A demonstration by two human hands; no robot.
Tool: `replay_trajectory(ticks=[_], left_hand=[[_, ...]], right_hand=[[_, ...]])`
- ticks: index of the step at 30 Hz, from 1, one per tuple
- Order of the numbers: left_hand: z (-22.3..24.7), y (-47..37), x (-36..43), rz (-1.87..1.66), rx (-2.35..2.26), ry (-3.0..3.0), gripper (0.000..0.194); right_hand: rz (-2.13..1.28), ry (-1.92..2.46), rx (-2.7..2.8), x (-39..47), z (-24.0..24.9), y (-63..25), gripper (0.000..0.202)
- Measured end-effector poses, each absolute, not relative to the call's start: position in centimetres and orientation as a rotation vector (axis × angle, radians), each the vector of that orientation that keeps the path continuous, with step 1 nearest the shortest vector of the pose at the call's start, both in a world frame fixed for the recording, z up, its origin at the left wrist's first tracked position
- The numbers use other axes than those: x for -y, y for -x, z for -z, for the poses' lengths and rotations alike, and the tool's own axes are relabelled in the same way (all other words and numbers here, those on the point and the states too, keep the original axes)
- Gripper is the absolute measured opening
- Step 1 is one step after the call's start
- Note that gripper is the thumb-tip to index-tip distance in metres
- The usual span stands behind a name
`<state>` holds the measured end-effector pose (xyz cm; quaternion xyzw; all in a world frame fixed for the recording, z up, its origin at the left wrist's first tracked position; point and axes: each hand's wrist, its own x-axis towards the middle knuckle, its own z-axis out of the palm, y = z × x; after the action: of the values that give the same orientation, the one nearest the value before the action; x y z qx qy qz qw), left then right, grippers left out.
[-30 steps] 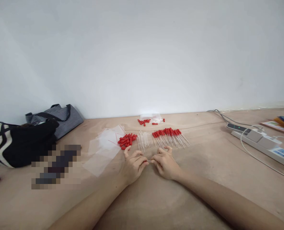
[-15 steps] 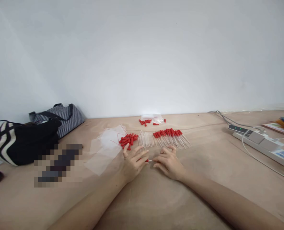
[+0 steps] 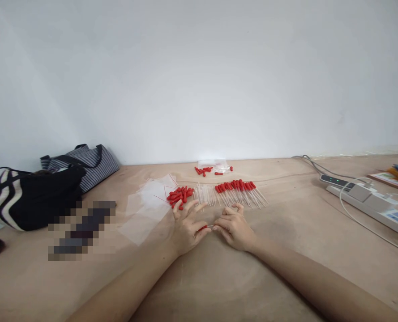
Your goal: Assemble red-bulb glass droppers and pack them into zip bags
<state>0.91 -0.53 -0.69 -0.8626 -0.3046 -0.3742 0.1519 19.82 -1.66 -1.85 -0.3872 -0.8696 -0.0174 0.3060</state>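
My left hand (image 3: 186,230) is closed in a pinch of thumb and index finger on a red rubber dropper bulb (image 3: 202,228); its other fingers are raised. My right hand (image 3: 236,230) pinches a thin clear dropper tube (image 3: 210,226), lined up with the bulb's end. Whether the tube sits inside the bulb is too small to tell. Beyond my left hand lies a pile of loose red bulbs (image 3: 180,195), beside a row of bare clear tubes (image 3: 204,195). Farther right, several droppers with red bulbs on them (image 3: 241,188) lie side by side.
Clear plastic bags (image 3: 148,201) lie left of the bulbs. A small bag (image 3: 212,165) and a few red bulbs (image 3: 203,170) are near the wall. Bags (image 3: 47,197) and a blurred dark object (image 3: 87,230) lie left; a power strip (image 3: 370,203) with cables lies right.
My left thumb and index finger have drawn together on the red bulb, and its other fingers have lifted. The bulb and tube between my hands show more clearly. The piles have not moved.
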Motion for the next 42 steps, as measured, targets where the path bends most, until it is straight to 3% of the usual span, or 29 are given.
replay_trajectory(ticks=[16, 25, 31, 35, 42], left_hand=[[0.7, -0.8, 0.4, 1.018, 0.884, 2.556, 0.026], [0.3, 0.1, 0.0, 0.895, 0.975, 2.472, 0.016], [1.1, 1.4, -1.7, 0.868, 1.302, 2.286, 0.045], [1.8, 1.9, -2.4, 0.833, 1.431, 2.273, 0.041], [1.9, 1.9, -2.2, 0.857, 1.450, 2.280, 0.033]], right_hand=[[-0.061, 1.103, 2.339, 1.5, 1.6, -19.8, 0.025], [0.218, 1.075, 2.325, 1.5, 1.3, -21.7, 0.020], [0.197, 1.596, 1.764, -1.2, 1.5, -23.4, 0.021], [0.007, 1.910, 1.496, -3.3, 1.6, -23.6, 0.024], [-0.067, 2.076, 1.443, -4.2, 2.0, -22.9, 0.021]])
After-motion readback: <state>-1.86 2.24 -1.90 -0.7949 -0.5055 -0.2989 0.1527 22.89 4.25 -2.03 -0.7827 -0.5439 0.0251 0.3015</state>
